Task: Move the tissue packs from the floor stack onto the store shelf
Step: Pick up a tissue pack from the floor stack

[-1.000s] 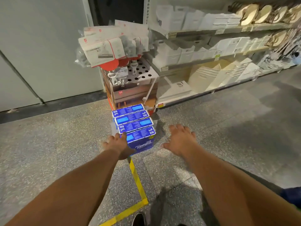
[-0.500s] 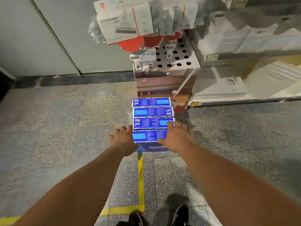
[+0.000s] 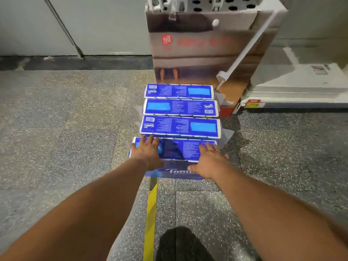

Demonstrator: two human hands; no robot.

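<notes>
Cardboard display box [image 3: 203, 53]: red square label reads "FIFO"; red lettering beside it blurred, unreadable.
Nearest tissue pack [image 3: 178, 150]: white brand script on front face, partly covered, unreadable.
Shelf-edge tag [image 3: 253, 103]: illegible.

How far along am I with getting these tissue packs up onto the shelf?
Done: nothing visible yet; all four blue tissue packs sit in a row on the floor. In hand: your left hand and right hand lie flat on top of the nearest pack, at its two ends, not yet lifting it. Left: carrying every pack to the shelf, whose low ledge shows at right.
</notes>
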